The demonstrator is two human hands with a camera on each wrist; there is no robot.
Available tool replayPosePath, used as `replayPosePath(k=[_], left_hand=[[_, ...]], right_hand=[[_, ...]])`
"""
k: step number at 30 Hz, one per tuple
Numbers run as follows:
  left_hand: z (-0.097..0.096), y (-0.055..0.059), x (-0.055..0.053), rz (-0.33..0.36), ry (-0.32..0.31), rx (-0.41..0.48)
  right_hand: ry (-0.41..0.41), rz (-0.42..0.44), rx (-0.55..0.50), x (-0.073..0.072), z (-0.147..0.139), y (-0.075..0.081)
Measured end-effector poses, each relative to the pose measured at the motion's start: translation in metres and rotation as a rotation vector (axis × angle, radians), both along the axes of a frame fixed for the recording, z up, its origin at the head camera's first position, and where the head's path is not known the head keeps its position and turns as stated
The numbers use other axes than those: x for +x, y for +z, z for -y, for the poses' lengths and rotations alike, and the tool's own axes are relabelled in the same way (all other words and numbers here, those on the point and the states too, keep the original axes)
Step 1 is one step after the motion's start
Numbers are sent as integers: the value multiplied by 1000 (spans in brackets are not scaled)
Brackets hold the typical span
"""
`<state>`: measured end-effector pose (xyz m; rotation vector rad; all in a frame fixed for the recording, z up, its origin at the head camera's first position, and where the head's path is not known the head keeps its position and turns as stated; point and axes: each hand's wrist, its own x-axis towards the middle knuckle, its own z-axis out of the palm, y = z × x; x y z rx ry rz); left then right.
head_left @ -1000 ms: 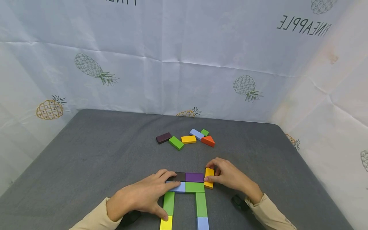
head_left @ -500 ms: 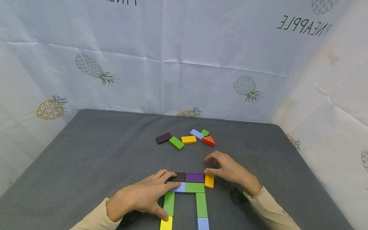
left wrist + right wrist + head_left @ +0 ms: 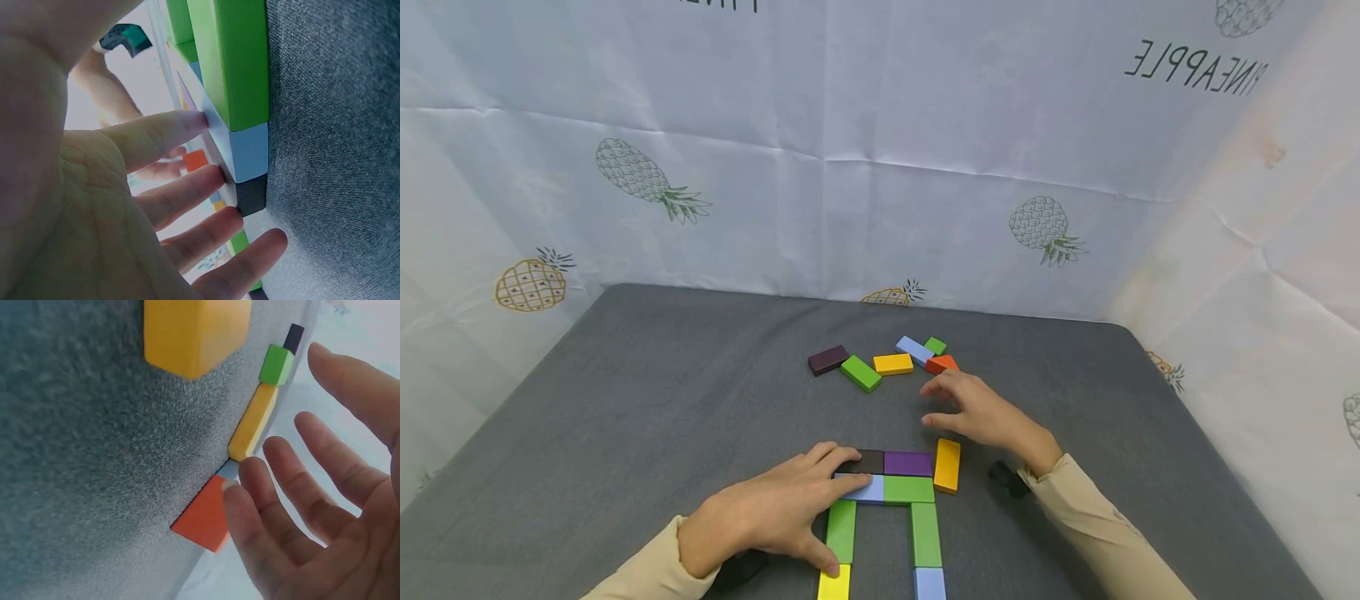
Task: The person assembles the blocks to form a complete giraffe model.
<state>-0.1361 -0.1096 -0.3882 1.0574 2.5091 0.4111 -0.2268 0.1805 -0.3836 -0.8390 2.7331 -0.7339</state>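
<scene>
My left hand [image 3: 778,512] rests with spread fingers on the arrangement of blocks, touching the black block [image 3: 869,462] and the light blue block [image 3: 871,492]; its thumb lies by the yellow block [image 3: 835,583]. A purple block [image 3: 908,463] and a green block [image 3: 908,489] continue these rows to the right. Beside their right end lies an orange-yellow block [image 3: 947,466], slightly tilted and free of any hand. My right hand [image 3: 988,412] is over the cloth beyond it, fingers apart and holding nothing, close to the red triangular block [image 3: 206,515].
Loose blocks lie farther back: a dark one [image 3: 827,361], a green one [image 3: 861,373], a yellow one [image 3: 892,364], a light blue one [image 3: 913,349] and a small green one [image 3: 936,345]. Grey cloth [image 3: 700,375] covers the table. A pineapple-print curtain [image 3: 880,125] hangs behind.
My right hand has let go of the orange-yellow block and moved away from me toward the loose blocks. The block stays beside the purple one. My left hand has not moved.
</scene>
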Motion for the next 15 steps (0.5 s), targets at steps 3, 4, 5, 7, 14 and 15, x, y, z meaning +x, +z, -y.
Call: replayPosePath(k=[3,4,5,7,14,15], left_hand=[[0,0,0,0,1,1],[0,0,0,1,0,0],[0,0,0,2,0,1],[0,0,0,2,1,2],[0,-1,-1,-9,-1,0],[0,-1,-1,-9,-1,-2]], right_hand=[[-3,-4,-1,-6,4,-1],[-3,-9,2,-8,5,-1],[-3,-11,1,-10,6,-1],[1,-24,5,-14,8,-2],[13,-62,30,-27,17,-4],[15,-66,31,-29,19,-4]])
